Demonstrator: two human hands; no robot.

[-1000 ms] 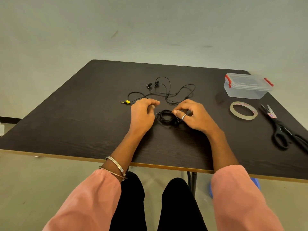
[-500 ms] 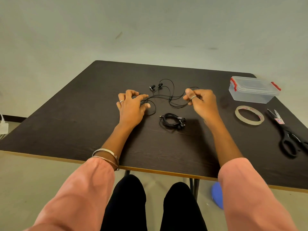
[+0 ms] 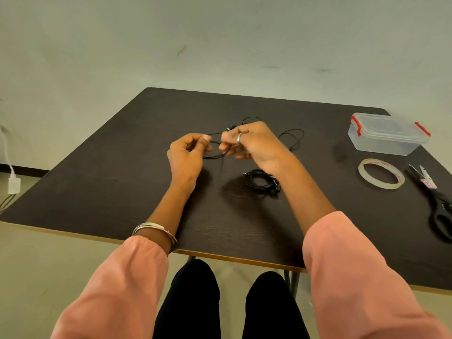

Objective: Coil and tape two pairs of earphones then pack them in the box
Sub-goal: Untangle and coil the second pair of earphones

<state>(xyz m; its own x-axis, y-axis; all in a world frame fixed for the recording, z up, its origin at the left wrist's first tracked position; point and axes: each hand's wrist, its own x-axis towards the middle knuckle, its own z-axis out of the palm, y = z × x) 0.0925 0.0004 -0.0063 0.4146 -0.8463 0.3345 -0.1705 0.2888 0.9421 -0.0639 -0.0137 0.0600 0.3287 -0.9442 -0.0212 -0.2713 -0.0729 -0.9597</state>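
Observation:
My left hand (image 3: 187, 155) and my right hand (image 3: 254, 143) are raised close together over the middle of the dark table (image 3: 122, 187). Both pinch the cord of the loose black earphones (image 3: 292, 139), whose remaining loops trail on the table to the right behind my right hand. A second pair of black earphones (image 3: 263, 181) lies coiled in a small bundle on the table, just below my right wrist, untouched. The clear plastic box (image 3: 386, 133) with red clips sits closed at the far right.
A roll of clear tape (image 3: 381, 173) lies flat to the right of the coiled pair. Black scissors (image 3: 437, 204) rest near the right edge. A white plug and cable (image 3: 13, 184) hang off to the left, beyond the table.
My hands left the coiled pair, went out to the loose earphones, then lifted the cord and came together above the table. The coiled bundle stayed where it was.

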